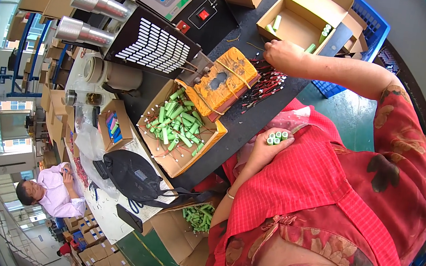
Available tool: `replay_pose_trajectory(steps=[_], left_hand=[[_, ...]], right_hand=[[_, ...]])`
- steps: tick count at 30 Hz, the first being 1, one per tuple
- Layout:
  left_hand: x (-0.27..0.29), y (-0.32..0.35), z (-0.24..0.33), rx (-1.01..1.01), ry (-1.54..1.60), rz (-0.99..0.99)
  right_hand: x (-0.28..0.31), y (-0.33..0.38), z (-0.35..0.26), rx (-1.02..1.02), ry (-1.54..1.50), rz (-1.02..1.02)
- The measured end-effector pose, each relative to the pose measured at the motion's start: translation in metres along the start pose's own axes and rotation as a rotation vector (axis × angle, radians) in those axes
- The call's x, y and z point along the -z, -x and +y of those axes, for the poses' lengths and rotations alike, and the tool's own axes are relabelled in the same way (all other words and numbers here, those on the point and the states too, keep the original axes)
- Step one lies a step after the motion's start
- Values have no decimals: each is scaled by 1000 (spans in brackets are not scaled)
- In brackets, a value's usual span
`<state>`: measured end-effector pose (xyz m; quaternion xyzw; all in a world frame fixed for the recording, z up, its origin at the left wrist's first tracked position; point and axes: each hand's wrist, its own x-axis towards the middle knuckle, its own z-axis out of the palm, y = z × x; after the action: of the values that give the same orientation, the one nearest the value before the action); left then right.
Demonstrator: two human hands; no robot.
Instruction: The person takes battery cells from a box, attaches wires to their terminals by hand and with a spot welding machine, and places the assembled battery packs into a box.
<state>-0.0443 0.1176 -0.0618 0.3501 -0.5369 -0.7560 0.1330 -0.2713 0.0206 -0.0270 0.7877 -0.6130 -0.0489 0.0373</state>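
Observation:
My left hand [259, 152], held in front of the red apron, is closed round a small bundle of green cylindrical battery cells [277, 137], their ends facing up. My right hand [284, 58] reaches to the near edge of an open cardboard box [296, 22] with a few green cells in it. Its fingers are curled together, and what they may hold is hidden. Beside that hand lies a bunch of thin red and black wires with white connectors [266, 83]. An orange-yellow taped block [230, 76], bound with cord, sits under the spot welder's electrodes [195, 69].
The spot welder [152, 46] has a screen, buttons and a red switch. A cardboard tray [179, 169] holds many wired green cells. Nearby are a black bag [133, 176], a jar [87, 98], a phone [129, 217] and a floor box [173, 240] of green cells. Another person [54, 188] sits farther off.

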Motion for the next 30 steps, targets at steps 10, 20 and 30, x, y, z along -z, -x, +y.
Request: replay_pose_trajectory(steps=[10, 20, 30], left_hand=[[29, -1, 61, -299, 416, 300], [34, -5, 94, -431, 735, 369], [38, -5, 94, -364, 584, 409]], right_hand=[[63, 36, 5, -240, -1366, 189], [59, 65, -43, -237, -1599, 86], [65, 40, -68, -58, -1668, -30]])
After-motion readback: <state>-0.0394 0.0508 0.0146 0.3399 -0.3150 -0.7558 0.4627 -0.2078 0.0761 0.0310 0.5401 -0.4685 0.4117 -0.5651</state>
